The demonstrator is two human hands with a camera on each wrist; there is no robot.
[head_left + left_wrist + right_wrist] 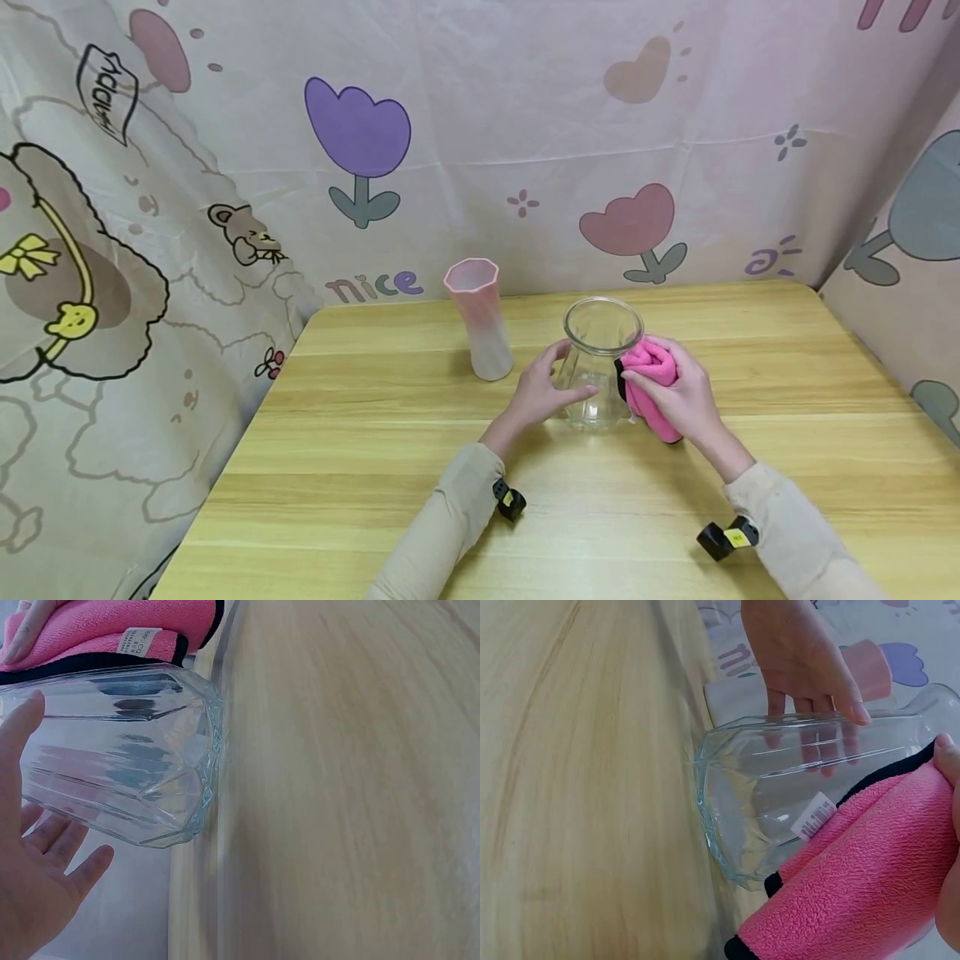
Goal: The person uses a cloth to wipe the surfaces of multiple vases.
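Observation:
A clear glass vase (592, 392) with a round rim and faceted sides stands upright on the table. My left hand (542, 390) holds it from the left, thumb across the near side and fingers around the back. The fingers show through the glass in the right wrist view. In my right hand (686, 396) is a folded pink towel (651, 387) with black edging, pinched between thumb and fingers against the vase's right side. A white label (814, 816) sticks out from the towel's edge in the right wrist view.
A pink-and-white vase (483, 325) stands to the left of the glass one, a little farther back. The wooden table (337, 467) ends at a printed cloth backdrop (480, 167) behind and at both sides.

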